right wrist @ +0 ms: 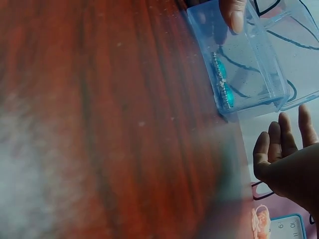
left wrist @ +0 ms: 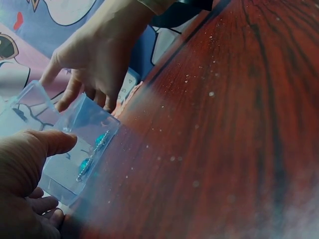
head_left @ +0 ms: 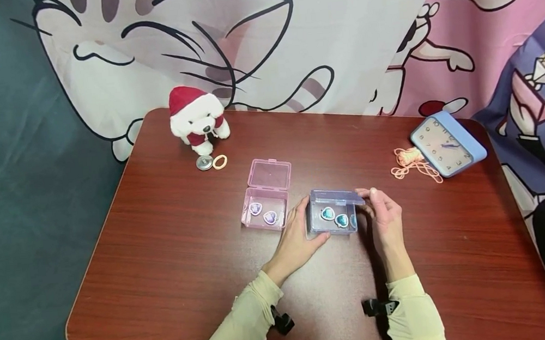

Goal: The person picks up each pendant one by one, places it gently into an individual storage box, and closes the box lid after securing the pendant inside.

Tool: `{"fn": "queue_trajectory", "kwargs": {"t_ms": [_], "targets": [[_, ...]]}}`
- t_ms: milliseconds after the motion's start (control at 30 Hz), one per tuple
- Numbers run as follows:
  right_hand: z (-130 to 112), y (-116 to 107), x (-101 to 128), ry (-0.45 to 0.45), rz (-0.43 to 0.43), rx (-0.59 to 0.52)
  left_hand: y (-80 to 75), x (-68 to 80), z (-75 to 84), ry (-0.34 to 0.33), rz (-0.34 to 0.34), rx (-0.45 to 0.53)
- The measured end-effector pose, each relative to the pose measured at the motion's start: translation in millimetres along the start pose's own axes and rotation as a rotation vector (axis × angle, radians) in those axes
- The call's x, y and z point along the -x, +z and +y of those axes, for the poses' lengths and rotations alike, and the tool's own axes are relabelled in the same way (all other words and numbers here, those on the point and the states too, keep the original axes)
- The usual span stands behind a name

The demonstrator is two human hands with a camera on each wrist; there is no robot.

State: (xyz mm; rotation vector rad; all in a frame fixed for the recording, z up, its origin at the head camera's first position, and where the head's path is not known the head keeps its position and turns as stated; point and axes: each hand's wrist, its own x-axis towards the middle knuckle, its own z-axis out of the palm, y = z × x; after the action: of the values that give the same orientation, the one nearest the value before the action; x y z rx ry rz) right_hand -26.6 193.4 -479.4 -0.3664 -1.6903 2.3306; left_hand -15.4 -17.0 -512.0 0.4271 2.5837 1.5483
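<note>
My left hand [head_left: 295, 241] grips a small clear blue plastic box [head_left: 316, 225] by its left side, thumb at the front wall. Inside sit two teal heart-shaped gems [head_left: 327, 214] with sparkly pale rims. The box's hinged lid [head_left: 336, 195] is partly raised. At the lid's right edge are the fingertips of my right hand [head_left: 388, 219]; the right wrist view shows those fingers fairly straight, beside the lid. Close to the left hand stands a clear pink box [head_left: 244, 216] with its lid [head_left: 270, 174] folded back, holding two purple heart-shaped gems [head_left: 270, 218].
A white plush dog [head_left: 198, 119] in a red hat sits at the back left, with a silver disc [head_left: 204, 163] and a tan ring [head_left: 220, 162] before it. Toward the back right are a blue clock [head_left: 447, 145] and peach cord [head_left: 412, 165] on the brown table [head_left: 173, 267].
</note>
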Motion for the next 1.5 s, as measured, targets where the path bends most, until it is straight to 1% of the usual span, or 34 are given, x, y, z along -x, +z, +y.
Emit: {"fn": "queue_trajectory", "kwargs": {"t_ms": [167,300,567,733,933,1167,1367,1500], "targets": [[4.1,-2.6,5.5,0.019,0.023,0.133,0.8,0.3,0.1,0.01,0.005,-0.003],[8.4,-4.4,12.2,0.015,0.004,0.21,0.6,0.0,0.4,0.018,0.011,-0.007],[13.3,-7.6,24.1,0.018,-0.049,0.286,0.0,-1.3,0.3,0.024,0.004,-0.025],[16.2,-8.9,30.3,0.002,-0.048,0.358,0.1,-1.5,-0.4,0.025,-0.008,-0.037],[20.3,-9.1,33.7,-0.003,-0.029,0.398,-0.3,-1.7,0.5,0.029,-0.012,-0.041],[21.1,-8.6,34.4,-0.023,-0.023,0.414,0.6,-2.5,0.3,0.054,-0.003,-0.059],[18.9,-7.8,33.6,-0.057,-0.026,0.441,1.9,-2.8,0.0,0.032,-0.021,-0.057],[18.6,-7.8,32.6,-0.065,-0.042,0.47,-2.9,5.8,7.1,0.006,-0.048,-0.048]]}}
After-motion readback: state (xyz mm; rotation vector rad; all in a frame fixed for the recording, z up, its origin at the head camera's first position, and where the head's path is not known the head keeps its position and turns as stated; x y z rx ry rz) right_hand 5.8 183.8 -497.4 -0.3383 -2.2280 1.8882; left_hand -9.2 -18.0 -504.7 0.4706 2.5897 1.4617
